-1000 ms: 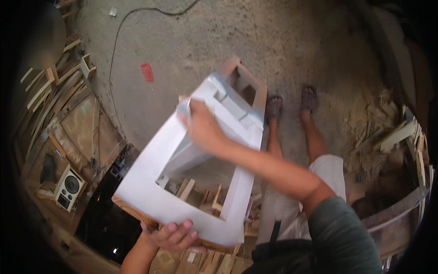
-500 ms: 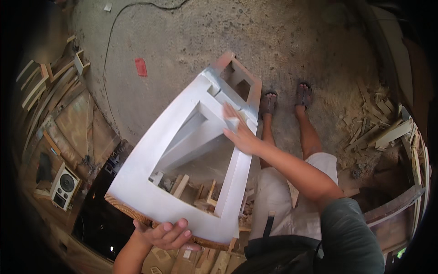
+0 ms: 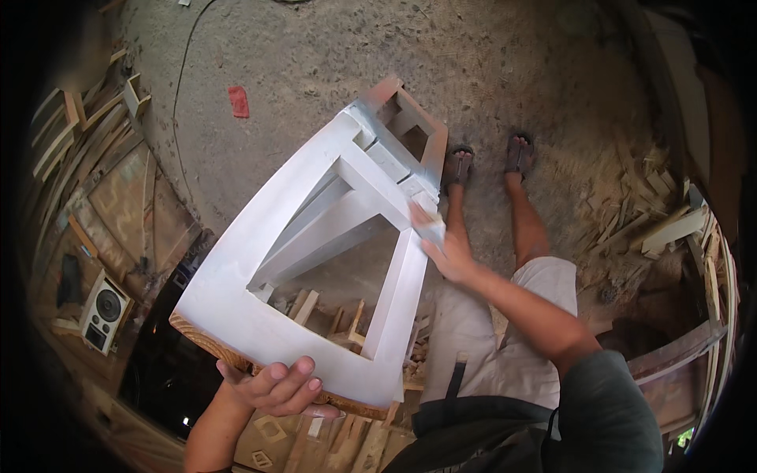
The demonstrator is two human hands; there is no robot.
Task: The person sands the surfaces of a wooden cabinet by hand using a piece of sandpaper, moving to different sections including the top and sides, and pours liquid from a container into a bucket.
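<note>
Wooden frame [image 3: 315,260] tilted above floor [image 3: 489,71]; left hand [image 3: 276,388] under its near edge, right hand [image 3: 445,251] at its right rail, speaker [image 3: 102,311] far left, 2 feet [image 3: 489,158] beyond.

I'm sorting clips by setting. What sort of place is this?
Most likely a woodworking shop. Offcuts and wood scraps lie piled along the dusty floor, stacked boards lean at the left, and the hands, left hand and right hand, work on a white-painted wooden frame.

Left hand [image 3: 276,390] low, palm up, fingers curled upward in closed grip, forearm entering from lower edge. Right hand [image 3: 445,252] higher, arm extended forward from grey-sleeved shoulder, palm down, fingers pinched together, wrist straight.
</note>
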